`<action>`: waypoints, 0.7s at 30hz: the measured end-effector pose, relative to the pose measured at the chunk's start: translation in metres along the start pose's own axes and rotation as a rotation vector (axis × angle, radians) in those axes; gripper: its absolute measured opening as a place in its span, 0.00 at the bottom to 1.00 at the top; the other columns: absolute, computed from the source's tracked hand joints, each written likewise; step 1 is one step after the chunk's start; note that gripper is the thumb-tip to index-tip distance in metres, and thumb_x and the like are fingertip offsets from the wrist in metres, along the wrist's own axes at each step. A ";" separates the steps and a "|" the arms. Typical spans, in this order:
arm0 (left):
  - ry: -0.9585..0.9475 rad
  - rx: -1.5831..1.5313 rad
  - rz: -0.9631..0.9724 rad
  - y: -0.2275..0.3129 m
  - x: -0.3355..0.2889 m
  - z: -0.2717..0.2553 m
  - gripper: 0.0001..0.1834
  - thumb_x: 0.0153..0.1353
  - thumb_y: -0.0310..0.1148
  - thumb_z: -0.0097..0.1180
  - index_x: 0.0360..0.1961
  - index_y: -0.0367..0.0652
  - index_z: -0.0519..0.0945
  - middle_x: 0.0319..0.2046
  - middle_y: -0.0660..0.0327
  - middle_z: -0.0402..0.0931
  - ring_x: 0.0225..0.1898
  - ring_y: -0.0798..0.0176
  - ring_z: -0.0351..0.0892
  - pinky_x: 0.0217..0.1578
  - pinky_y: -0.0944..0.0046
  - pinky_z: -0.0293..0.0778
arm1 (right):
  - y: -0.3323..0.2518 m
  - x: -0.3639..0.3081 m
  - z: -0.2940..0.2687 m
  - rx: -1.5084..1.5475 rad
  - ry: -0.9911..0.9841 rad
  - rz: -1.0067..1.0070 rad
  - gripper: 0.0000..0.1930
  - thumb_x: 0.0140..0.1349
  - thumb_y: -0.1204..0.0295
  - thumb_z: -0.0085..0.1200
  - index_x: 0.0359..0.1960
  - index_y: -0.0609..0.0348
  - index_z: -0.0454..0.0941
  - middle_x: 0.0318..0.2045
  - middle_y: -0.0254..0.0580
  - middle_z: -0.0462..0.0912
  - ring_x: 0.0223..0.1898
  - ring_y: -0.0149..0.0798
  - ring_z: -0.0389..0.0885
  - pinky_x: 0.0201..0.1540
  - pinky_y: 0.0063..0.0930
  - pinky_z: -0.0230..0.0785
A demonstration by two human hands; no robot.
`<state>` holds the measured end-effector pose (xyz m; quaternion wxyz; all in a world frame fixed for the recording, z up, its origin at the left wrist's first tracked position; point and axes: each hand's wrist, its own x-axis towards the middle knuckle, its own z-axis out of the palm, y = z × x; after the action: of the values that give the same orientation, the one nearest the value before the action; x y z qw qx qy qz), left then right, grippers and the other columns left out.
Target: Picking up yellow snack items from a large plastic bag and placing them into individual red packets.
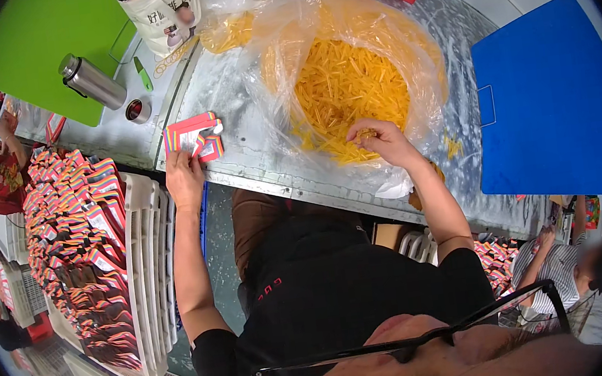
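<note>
Small printed packets (189, 135) in red, white and yellow lie in a short overlapping stack on the metal table. Closed over their near edge are the fingers of my left hand (184, 177). A large clear plastic bag (268, 58) stands wide open on the table, filled with thin yellow strips (348, 82). At its near right side my right hand (389, 142) pinches a few of the strips between thumb and fingers; how many I cannot tell.
Trays (149, 279) heaped with printed packets stand at the left. A steel flask (92, 82), cup (137, 111), green-handled knife (143, 76) and white bag (164, 18) sit at the back left. A blue panel (547, 100) rises at right. Other people work on both sides.
</note>
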<state>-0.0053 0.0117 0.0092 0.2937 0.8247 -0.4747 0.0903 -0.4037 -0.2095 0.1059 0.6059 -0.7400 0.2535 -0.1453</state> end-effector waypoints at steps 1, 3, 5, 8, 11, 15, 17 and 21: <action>-0.005 0.001 -0.003 0.008 -0.001 -0.006 0.04 0.58 0.25 0.65 0.33 0.38 0.82 0.37 0.53 0.78 0.40 0.44 0.81 0.40 0.48 0.78 | 0.000 -0.001 -0.001 -0.008 0.007 0.005 0.12 0.68 0.81 0.52 0.50 0.62 0.81 0.47 0.36 0.82 0.48 0.30 0.79 0.50 0.27 0.74; -0.069 -0.003 -0.001 0.023 -0.004 -0.019 0.05 0.58 0.25 0.65 0.34 0.38 0.82 0.37 0.53 0.78 0.40 0.44 0.81 0.41 0.48 0.78 | 0.000 -0.002 -0.002 -0.007 0.014 0.010 0.12 0.68 0.81 0.52 0.51 0.61 0.82 0.47 0.36 0.83 0.49 0.31 0.80 0.51 0.27 0.75; -0.170 0.003 0.017 0.046 -0.007 -0.039 0.06 0.56 0.25 0.65 0.34 0.38 0.82 0.38 0.53 0.79 0.42 0.45 0.81 0.42 0.47 0.78 | 0.002 -0.003 -0.003 0.014 0.020 0.012 0.12 0.68 0.81 0.52 0.51 0.61 0.81 0.48 0.36 0.83 0.50 0.31 0.80 0.52 0.27 0.75; -0.282 -0.075 0.134 0.077 -0.014 -0.062 0.07 0.54 0.24 0.66 0.35 0.38 0.83 0.39 0.53 0.79 0.43 0.46 0.81 0.43 0.48 0.79 | 0.002 -0.003 -0.002 -0.001 0.012 -0.002 0.12 0.67 0.80 0.53 0.50 0.61 0.82 0.48 0.37 0.83 0.49 0.32 0.80 0.51 0.27 0.75; -0.380 -0.144 0.259 0.108 -0.020 -0.080 0.11 0.52 0.23 0.66 0.38 0.38 0.84 0.43 0.54 0.80 0.46 0.47 0.82 0.46 0.51 0.80 | -0.002 -0.001 0.002 -0.085 -0.009 -0.028 0.11 0.67 0.80 0.53 0.49 0.62 0.82 0.46 0.37 0.83 0.49 0.31 0.80 0.49 0.26 0.74; -0.515 -0.290 0.366 0.149 -0.030 -0.091 0.12 0.51 0.23 0.66 0.39 0.38 0.84 0.50 0.55 0.79 0.49 0.48 0.83 0.48 0.53 0.81 | -0.008 0.000 0.007 -0.144 -0.046 -0.020 0.14 0.65 0.83 0.54 0.50 0.59 0.83 0.45 0.37 0.85 0.49 0.32 0.81 0.52 0.27 0.71; -0.540 -0.305 0.445 0.167 -0.033 -0.094 0.11 0.52 0.25 0.65 0.38 0.37 0.84 0.52 0.55 0.77 0.52 0.49 0.81 0.51 0.54 0.79 | -0.005 0.000 0.009 -0.158 -0.053 -0.076 0.15 0.64 0.83 0.54 0.50 0.59 0.83 0.44 0.36 0.85 0.48 0.32 0.81 0.51 0.27 0.70; -0.569 -0.377 0.554 0.191 -0.036 -0.092 0.10 0.53 0.26 0.65 0.37 0.37 0.84 0.55 0.55 0.76 0.55 0.49 0.80 0.52 0.53 0.79 | -0.005 0.001 0.015 -0.112 -0.049 -0.058 0.15 0.63 0.84 0.54 0.50 0.59 0.83 0.42 0.36 0.85 0.46 0.32 0.80 0.51 0.27 0.71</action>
<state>-0.1724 0.0179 0.1448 0.2613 0.5901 -0.7483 -0.1534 -0.3943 -0.1966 0.1074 0.5651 -0.7831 0.2246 -0.1303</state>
